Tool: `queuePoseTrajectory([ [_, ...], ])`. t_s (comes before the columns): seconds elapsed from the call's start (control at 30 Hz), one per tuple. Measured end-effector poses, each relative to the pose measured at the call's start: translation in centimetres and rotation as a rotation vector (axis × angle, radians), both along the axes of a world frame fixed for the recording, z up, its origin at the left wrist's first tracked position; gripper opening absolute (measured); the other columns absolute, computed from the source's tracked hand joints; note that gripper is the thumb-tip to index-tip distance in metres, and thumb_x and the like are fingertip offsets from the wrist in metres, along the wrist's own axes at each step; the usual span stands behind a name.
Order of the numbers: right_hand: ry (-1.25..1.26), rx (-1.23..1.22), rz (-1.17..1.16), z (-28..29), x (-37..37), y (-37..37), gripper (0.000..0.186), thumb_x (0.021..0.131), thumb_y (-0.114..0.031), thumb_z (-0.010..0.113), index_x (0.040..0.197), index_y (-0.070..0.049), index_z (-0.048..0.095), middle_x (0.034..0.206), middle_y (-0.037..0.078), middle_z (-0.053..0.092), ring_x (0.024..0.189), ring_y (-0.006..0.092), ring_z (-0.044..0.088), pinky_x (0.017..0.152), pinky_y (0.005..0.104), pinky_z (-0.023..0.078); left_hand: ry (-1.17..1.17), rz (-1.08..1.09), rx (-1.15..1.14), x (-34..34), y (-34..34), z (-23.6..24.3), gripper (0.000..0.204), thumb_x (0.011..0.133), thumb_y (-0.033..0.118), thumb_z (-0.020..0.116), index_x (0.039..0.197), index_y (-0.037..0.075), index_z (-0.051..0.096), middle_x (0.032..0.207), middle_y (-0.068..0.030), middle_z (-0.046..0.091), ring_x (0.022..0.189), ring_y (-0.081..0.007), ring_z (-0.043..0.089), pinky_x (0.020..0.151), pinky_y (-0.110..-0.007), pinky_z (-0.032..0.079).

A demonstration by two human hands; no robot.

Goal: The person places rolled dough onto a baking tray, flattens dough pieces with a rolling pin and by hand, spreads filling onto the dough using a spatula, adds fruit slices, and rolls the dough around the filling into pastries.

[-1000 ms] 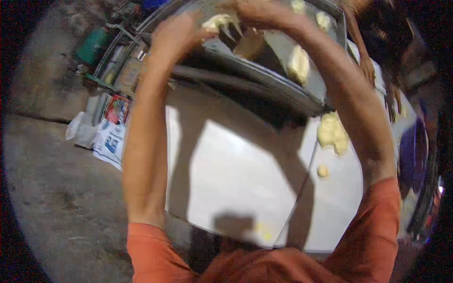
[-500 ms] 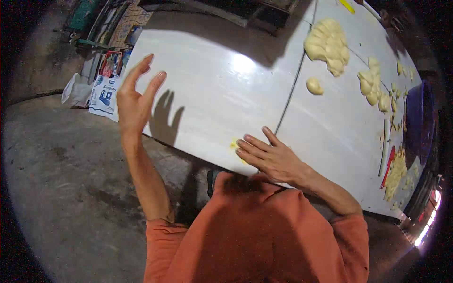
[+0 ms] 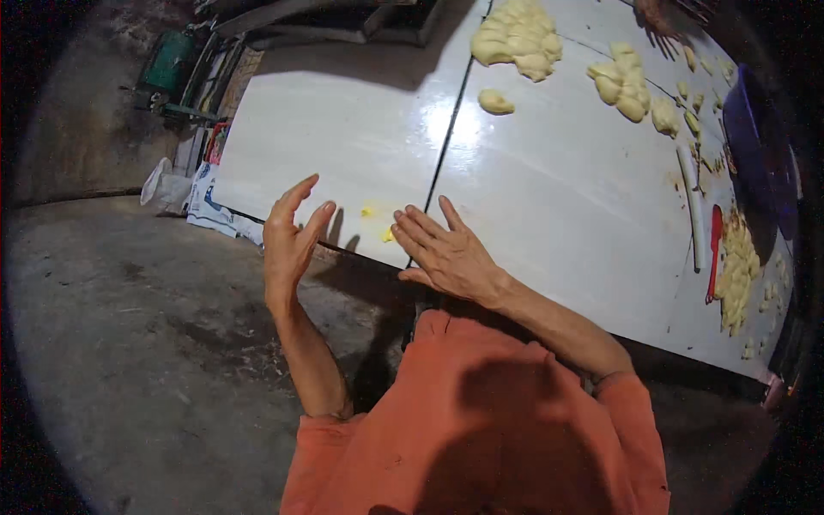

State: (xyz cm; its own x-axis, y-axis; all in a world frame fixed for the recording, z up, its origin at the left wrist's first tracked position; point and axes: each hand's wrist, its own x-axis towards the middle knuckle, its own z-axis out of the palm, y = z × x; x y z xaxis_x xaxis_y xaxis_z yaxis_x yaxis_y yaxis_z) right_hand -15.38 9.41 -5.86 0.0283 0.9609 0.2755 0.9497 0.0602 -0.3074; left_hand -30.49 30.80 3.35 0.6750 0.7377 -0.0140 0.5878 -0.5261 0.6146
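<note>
My left hand (image 3: 290, 245) is raised by the near left edge of the white table (image 3: 549, 206), its fingers curved and apart with nothing in them. Beside a small yellow smear (image 3: 388, 234), my right hand (image 3: 451, 256) is held flat over the table's near edge, fingers stretched out. Whether its palm touches the surface I cannot tell. Another yellow spot (image 3: 367, 211) lies between my two hands. Farther off sit a small pale lump of dough (image 3: 496, 102) and a large cluster of dough pieces (image 3: 518, 39).
To the right are more dough pieces (image 3: 620, 83), a white rod (image 3: 689, 206), a red-handled tool (image 3: 714, 253), a heap of small dough bits (image 3: 736, 275) and a purple tub (image 3: 760, 150). Another person's hand (image 3: 657, 24) shows at the far right. Dark trays (image 3: 343, 24) stand at the back left.
The view has shifted, so the table's things sit farther left. My left hand has come down and closer to my right hand, which stays flat near the yellow smear.
</note>
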Motion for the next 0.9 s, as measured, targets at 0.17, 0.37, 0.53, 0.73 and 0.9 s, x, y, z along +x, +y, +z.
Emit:
queuePoseTrajectory([
  [0.17, 0.169, 0.003, -0.379, 2.9, 6.4, -10.2, 0.06, 0.096, -0.049, 0.063, 0.133, -0.001, 0.063, 0.138, 0.022, 0.061, 0.134, 0.0381, 0.054, 0.115, 0.0574, 0.035, 0.007, 0.094, -0.02, -2.0, -3.6, 0.2, 0.052, 0.094, 0.028, 0.077, 0.139, 0.005, 0.065, 0.137, -0.0193, 0.065, 0.13, -0.0314, 0.059, 0.104, -0.045, 0.051],
  [0.37, -0.058, -0.279, -1.016, -1.1, 8.3, -22.7, 0.09, 0.093, -0.062, 0.061, 0.156, -0.003, 0.039, 0.164, 0.023, 0.033, 0.154, 0.0388, 0.028, 0.124, 0.0621, 0.015, 0.0, 0.123, -0.06, -4.2, -5.6, -1.2, 0.048, 0.097, 0.025, 0.074, 0.139, 0.005, 0.065, 0.135, -0.0172, 0.067, 0.126, -0.0296, 0.062, 0.102, -0.046, 0.051],
  [0.53, 0.208, -0.125, -0.422, -1.7, 5.7, -9.6, 0.098, 0.092, -0.075, 0.049, 0.159, -0.005, 0.035, 0.167, 0.013, 0.032, 0.156, 0.0288, 0.024, 0.125, 0.0632, 0.008, -0.01, -0.195, -0.062, 6.4, -7.3, -1.1, 0.046, 0.096, 0.026, 0.074, 0.137, 0.006, 0.066, 0.133, -0.0158, 0.069, 0.125, -0.0271, 0.063, 0.103, -0.044, 0.051],
  [0.73, 0.012, -0.352, -1.311, -1.6, 12.3, -26.1, 0.083, 0.102, -0.057, 0.051, 0.163, -0.007, 0.026, 0.17, 0.014, 0.024, 0.158, 0.0291, 0.02, 0.122, 0.0674, 0.009, -0.02, -0.377, -0.057, 11.3, -8.1, 1.5, 0.048, 0.095, 0.021, 0.074, 0.138, 0.003, 0.064, 0.136, -0.0166, 0.067, 0.128, -0.0279, 0.061, 0.11, -0.043, 0.047],
  [0.9, -0.042, -0.343, -1.181, -2.0, 8.2, -19.3, 0.101, 0.094, -0.069, 0.054, 0.159, 0.003, 0.028, 0.168, 0.021, 0.026, 0.158, 0.0331, 0.018, 0.121, 0.0703, 0.004, -0.036, -0.379, -0.154, 10.3, -5.9, -2.6, 0.043, 0.093, 0.02, 0.076, 0.132, 0.003, 0.068, 0.13, -0.0174, 0.07, 0.121, -0.0297, 0.066, 0.103, -0.042, 0.051],
])
